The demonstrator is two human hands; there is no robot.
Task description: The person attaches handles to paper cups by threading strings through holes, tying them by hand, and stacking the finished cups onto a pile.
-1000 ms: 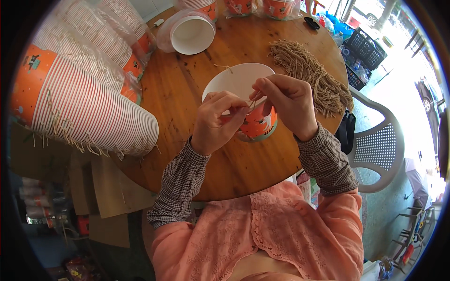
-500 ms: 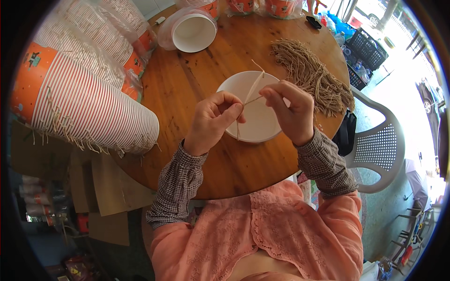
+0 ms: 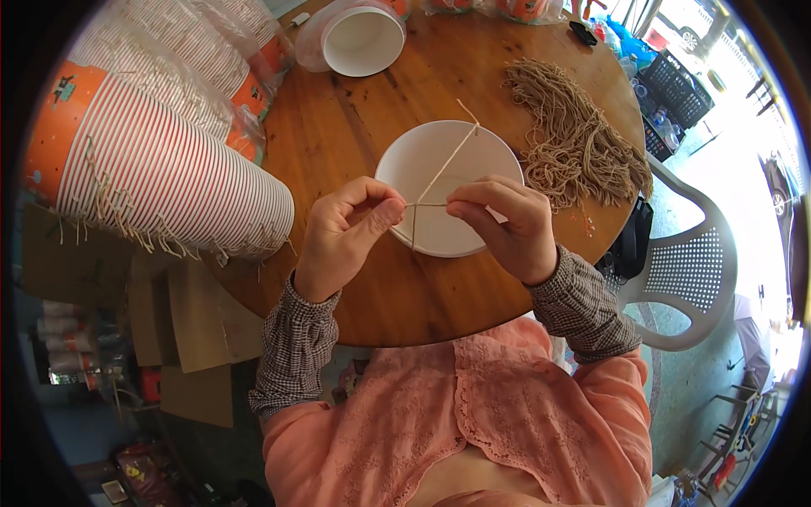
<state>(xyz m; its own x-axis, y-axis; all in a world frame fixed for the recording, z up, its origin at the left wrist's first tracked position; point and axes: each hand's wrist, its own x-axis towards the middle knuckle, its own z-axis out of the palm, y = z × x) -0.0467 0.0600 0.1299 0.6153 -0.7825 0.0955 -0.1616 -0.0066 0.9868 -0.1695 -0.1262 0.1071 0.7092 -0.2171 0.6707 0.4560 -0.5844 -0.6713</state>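
Left hand (image 3: 340, 241): thumb and forefinger pinched on twine (image 3: 444, 171).
Right hand (image 3: 510, 224): fingers gripping the same twine, a short length straight between the hands.
Twine: above the paper bucket's (image 3: 460, 234) mouth, one strand slanting to the far rim.
Paper bucket: mouth up on the wooden table (image 3: 329, 148).
Twine bundle (image 3: 583, 139): right of the bucket.
Nested bucket stack (image 3: 182, 173): at left.

Round wooden table (image 3: 338, 144), as I see it remotely, bearing a central white bucket (image 3: 456, 171), a twine bundle (image 3: 583, 139) and stacked buckets (image 3: 182, 169).
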